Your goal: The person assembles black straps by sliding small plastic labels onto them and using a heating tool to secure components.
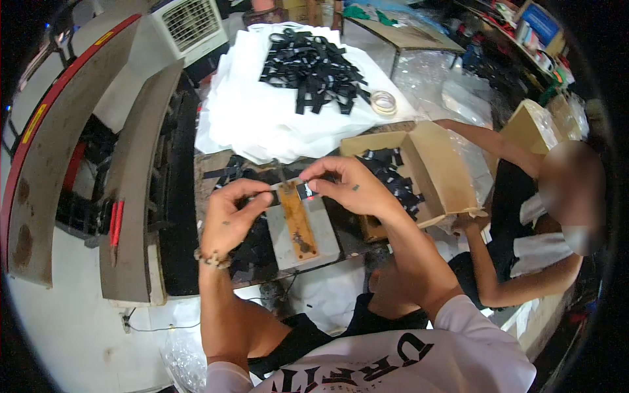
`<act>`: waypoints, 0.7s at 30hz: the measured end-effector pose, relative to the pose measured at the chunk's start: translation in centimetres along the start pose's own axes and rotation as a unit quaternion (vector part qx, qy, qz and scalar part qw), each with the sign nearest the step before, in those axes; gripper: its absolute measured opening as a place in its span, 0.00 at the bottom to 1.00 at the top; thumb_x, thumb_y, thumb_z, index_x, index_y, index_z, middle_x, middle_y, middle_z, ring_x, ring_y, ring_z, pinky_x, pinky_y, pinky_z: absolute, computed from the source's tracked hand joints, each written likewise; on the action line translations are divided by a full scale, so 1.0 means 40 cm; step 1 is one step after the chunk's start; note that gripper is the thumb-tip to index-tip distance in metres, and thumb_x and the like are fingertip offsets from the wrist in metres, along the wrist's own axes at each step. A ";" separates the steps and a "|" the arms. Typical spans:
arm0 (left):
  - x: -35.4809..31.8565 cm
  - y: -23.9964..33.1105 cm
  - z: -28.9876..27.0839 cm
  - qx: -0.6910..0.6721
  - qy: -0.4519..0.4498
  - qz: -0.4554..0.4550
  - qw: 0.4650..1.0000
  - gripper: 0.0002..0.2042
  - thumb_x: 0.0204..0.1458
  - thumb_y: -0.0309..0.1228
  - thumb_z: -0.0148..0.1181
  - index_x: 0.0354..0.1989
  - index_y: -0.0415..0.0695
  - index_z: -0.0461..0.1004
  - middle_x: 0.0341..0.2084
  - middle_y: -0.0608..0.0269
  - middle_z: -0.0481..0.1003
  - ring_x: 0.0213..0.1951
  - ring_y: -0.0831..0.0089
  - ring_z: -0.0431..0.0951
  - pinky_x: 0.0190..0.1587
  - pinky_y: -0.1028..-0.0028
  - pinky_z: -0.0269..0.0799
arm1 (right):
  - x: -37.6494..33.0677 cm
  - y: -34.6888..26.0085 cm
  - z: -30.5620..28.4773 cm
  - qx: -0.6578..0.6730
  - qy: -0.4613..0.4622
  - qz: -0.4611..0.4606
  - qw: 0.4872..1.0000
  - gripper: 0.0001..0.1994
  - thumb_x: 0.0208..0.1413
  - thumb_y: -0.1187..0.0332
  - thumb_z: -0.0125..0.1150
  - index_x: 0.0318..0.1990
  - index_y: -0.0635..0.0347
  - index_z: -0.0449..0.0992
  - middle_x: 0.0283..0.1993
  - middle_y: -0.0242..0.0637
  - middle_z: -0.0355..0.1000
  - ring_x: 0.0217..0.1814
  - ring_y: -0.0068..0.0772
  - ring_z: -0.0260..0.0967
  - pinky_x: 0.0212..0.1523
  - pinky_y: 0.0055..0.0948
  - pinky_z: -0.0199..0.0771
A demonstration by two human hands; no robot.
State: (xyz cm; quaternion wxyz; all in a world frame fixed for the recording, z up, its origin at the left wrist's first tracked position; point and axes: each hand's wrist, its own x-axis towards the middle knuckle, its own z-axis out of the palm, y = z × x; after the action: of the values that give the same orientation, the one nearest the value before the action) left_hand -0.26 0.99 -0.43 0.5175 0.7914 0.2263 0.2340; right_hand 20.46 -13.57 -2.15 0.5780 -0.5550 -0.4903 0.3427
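Observation:
Both of my hands meet above a grey block [321, 241] topped by a worn yellow-brown bar [298, 226]. My left hand [229, 213] pinches a short black strap piece [274, 195] between thumb and fingertips, left of the bar's far end. On the other side, my right hand [347, 187] pinches a black strap end with a white mark [305, 190]. Whether the two black parts are one strap, I cannot tell. A thin dark upright piece [283, 173] stands at the far end of the bar, between my hands.
A heap of black straps [311, 69] lies on white sheeting [229, 124], beside a tape roll [383, 103]. At right, an open cardboard box [436, 173] holds more black pieces. A co-worker's arm [491, 268] reaches to the box. Long brown panels [134, 196] stand at left.

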 end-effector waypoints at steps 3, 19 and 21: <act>-0.014 0.010 -0.028 0.016 0.048 0.013 0.999 0.06 0.55 0.23 0.65 0.39 0.36 0.80 0.30 0.66 0.79 0.33 0.82 0.76 0.37 0.80 0.70 | -0.012 0.031 -0.121 -0.255 0.031 -0.005 0.966 0.08 0.55 0.76 0.63 0.43 0.64 0.80 0.37 0.40 0.79 0.38 0.28 0.76 0.40 0.27 0.74; -0.068 0.126 -0.013 -0.047 0.108 0.093 0.989 0.07 0.52 0.20 0.66 0.39 0.37 0.81 0.33 0.64 0.81 0.34 0.81 0.77 0.39 0.80 0.72 | 0.005 -0.166 0.064 -0.012 0.024 -0.117 0.993 0.13 0.55 0.71 0.69 0.48 0.62 0.78 0.39 0.33 0.77 0.41 0.19 0.72 0.42 0.23 0.73; -0.075 0.128 0.007 -0.063 0.094 0.115 0.987 0.08 0.52 0.19 0.66 0.41 0.36 0.80 0.33 0.64 0.81 0.34 0.82 0.77 0.38 0.80 0.72 | 0.011 -0.184 0.099 -0.026 -0.025 -0.132 0.991 0.13 0.55 0.72 0.68 0.47 0.63 0.78 0.38 0.33 0.77 0.40 0.19 0.72 0.42 0.22 0.73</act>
State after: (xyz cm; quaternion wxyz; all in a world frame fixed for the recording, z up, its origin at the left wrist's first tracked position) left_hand -1.86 -2.86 3.82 0.5120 0.7526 0.1660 0.3794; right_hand 15.76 -13.04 4.75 0.5911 -0.4916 -0.5821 0.2647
